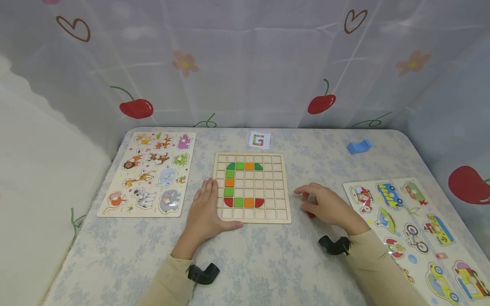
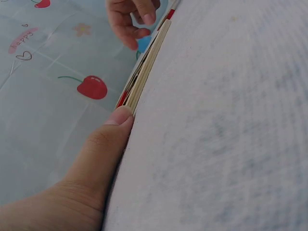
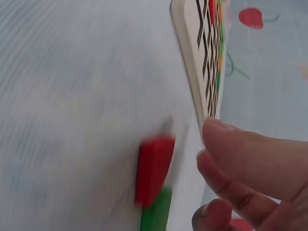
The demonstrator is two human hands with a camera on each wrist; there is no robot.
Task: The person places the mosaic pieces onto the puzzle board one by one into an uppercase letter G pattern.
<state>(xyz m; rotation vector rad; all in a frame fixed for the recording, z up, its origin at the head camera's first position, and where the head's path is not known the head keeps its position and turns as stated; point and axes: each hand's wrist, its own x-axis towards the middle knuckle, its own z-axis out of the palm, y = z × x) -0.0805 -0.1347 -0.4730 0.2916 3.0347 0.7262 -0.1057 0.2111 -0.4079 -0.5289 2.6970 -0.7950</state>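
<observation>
A square wooden grid board (image 1: 273,189) lies mid-table with green, orange and red tiles forming a C-like shape. My left hand (image 1: 204,212) rests along its left side with fingers straight, and the thumb (image 2: 103,144) touches its near edge. Right of the board hovers my right hand (image 1: 325,206), fingers loosely bent, with nothing visible between thumb and fingertips. Below it a red block (image 3: 154,168) and a green block (image 3: 158,209) lie on the cloth; the head view shows only a bit of red under the thumb.
Behind the board lies a small pattern card (image 1: 260,140). An animal puzzle board (image 1: 128,182) is on the left, a vehicle puzzle board (image 1: 373,221) on the right. A blue block (image 1: 359,146) stands at the back right. Printed curtains enclose the table.
</observation>
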